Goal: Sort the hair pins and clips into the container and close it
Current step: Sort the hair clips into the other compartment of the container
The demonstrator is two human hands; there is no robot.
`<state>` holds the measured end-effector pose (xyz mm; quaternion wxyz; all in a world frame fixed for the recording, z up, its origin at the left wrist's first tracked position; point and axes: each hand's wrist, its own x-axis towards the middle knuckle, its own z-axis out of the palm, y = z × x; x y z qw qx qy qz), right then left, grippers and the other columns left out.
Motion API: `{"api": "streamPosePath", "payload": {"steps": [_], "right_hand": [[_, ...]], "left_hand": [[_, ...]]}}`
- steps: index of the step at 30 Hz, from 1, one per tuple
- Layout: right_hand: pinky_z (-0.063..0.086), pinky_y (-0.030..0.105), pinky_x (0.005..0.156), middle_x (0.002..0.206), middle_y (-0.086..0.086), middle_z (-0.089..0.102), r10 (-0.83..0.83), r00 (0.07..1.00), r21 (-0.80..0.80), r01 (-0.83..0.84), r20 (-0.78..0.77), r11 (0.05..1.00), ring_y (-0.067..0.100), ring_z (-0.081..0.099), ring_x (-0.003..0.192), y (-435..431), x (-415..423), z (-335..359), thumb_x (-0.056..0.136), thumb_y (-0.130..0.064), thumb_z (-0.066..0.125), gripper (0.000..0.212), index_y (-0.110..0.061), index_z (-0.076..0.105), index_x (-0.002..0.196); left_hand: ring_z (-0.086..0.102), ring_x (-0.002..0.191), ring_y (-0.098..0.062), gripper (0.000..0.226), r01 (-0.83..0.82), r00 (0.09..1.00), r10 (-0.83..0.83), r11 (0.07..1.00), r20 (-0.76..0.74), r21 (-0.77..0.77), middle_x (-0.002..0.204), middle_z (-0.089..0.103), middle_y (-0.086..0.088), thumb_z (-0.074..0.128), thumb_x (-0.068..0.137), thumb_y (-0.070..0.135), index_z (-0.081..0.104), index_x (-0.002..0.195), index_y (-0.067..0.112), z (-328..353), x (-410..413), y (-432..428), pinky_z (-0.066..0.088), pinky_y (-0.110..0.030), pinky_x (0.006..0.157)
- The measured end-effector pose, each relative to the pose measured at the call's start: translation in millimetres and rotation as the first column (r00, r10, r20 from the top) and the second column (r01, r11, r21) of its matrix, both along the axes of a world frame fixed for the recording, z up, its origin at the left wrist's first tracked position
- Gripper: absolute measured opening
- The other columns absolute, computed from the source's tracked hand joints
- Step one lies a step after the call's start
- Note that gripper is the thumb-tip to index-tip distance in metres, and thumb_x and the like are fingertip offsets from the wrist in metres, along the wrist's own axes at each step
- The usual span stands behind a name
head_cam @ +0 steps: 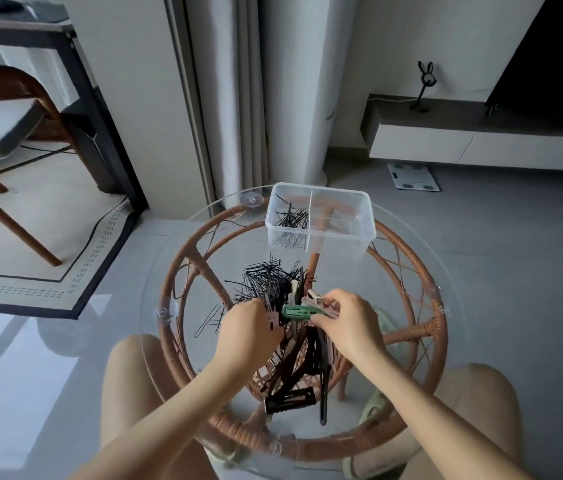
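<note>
1. The right hand [346,323], lower centre, pinches a green clip [299,312] along with some pale ones, seemingly picking clips out from the pins.
2. Beside it, the left hand [245,330] curls round dark clips [273,321] in the heap, probably to steady it.
3. Loose hair pins [266,278] lie just above the hands.
4. The container [372,232], upper centre on the glass table [453,341], holds pins in its left compartment. The right one looks empty, likely kept for clips.
5. No writing is legible.

A round glass table [422,258] is standing near, a wooden chair [6,126] is sitting on a bordered rug [48,282] far left, and a white scale [412,177] is lying far right below a low cabinet [481,143] that is carrying a dark television [550,57].
</note>
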<state>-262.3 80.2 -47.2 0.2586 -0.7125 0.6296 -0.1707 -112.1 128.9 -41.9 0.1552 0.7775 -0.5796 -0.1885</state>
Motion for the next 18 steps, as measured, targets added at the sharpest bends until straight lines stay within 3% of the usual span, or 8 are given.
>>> {"api": "streamPosePath", "payload": {"steps": [4, 7, 11, 13, 15, 18], "right_hand": [[0.034, 0.018, 0.052, 0.081, -0.001, 0.064, 0.03, 0.997, 0.014, -0.031, 0.077, 0.999, 0.015, 0.054, 0.066, -7, -3, 9, 0.077, -0.018, 0.072, 0.008, -0.017, 0.064, 0.079], [0.04, 0.022, 0.059, 0.079, 0.003, 0.066, 0.057, 0.989, 0.049, -0.064, 0.14, 0.997, 0.017, 0.055, 0.058, -12, -7, 19, 0.077, -0.013, 0.072, 0.008, -0.016, 0.065, 0.079], [0.041, 0.015, 0.044, 0.058, -0.004, 0.062, 0.103, 0.983, 0.054, -0.112, 0.153, 0.992, 0.0, 0.052, 0.036, -20, -13, 33, 0.077, -0.011, 0.072, 0.015, -0.021, 0.062, 0.071], [0.041, 0.015, 0.039, 0.056, 0.0, 0.064, 0.113, 0.976, 0.052, -0.124, 0.184, 0.991, 0.001, 0.053, 0.036, -24, -15, 41, 0.077, -0.011, 0.072, 0.021, -0.025, 0.06, 0.066], [0.042, 0.016, 0.038, 0.055, 0.001, 0.065, 0.099, 0.967, 0.033, -0.11, 0.236, 0.993, 0.003, 0.055, 0.038, -32, -17, 50, 0.076, -0.011, 0.072, 0.023, -0.026, 0.06, 0.064], [0.046, 0.026, 0.042, 0.057, 0.004, 0.066, 0.047, 0.942, 0.005, -0.052, 0.332, 0.999, 0.016, 0.06, 0.046, -50, -20, 64, 0.076, -0.008, 0.072, 0.023, -0.025, 0.061, 0.065]], "left_hand": [[0.034, 0.048, -0.02, 0.019, -0.011, 0.996, 0.014, 0.999, -0.093, 0.034, 0.055, 0.043, -0.007, 0.057, 0.07, 0.003, 0.044, 0.057, 0.008, 4, 2, -10, 0.033, -0.023, 0.045], [0.05, 0.045, -0.021, 0.016, 0.008, 0.989, 0.004, 0.997, -0.15, 0.079, 0.054, 0.062, -0.014, 0.059, 0.074, 0.003, 0.061, 0.06, -0.004, 10, 9, -16, 0.051, -0.027, 0.05], [0.065, 0.046, -0.009, 0.016, 0.03, 0.966, 0.0, 0.993, -0.258, 0.112, 0.061, 0.072, -0.012, 0.063, 0.08, 0.008, 0.066, 0.072, -0.006, 24, 21, -23, 0.057, -0.029, 0.054], [0.065, 0.044, -0.004, 0.015, 0.016, 0.94, 0.015, 0.996, -0.341, 0.088, 0.055, 0.069, -0.005, 0.066, 0.08, 0.01, 0.067, 0.072, -0.002, 34, 26, -28, 0.053, -0.019, 0.043], [0.066, 0.046, -0.004, 0.012, -0.011, 0.896, 0.031, 0.999, -0.443, 0.049, 0.056, 0.067, 0.001, 0.07, 0.079, 0.012, 0.066, 0.072, 0.003, 46, 28, -37, 0.052, -0.014, 0.042], [0.066, 0.045, -0.003, 0.014, -0.025, 0.835, 0.024, 1.0, -0.549, 0.005, 0.065, 0.071, -0.003, 0.07, 0.079, 0.014, 0.065, 0.067, 0.01, 64, 28, -55, 0.049, -0.012, 0.04]]}}
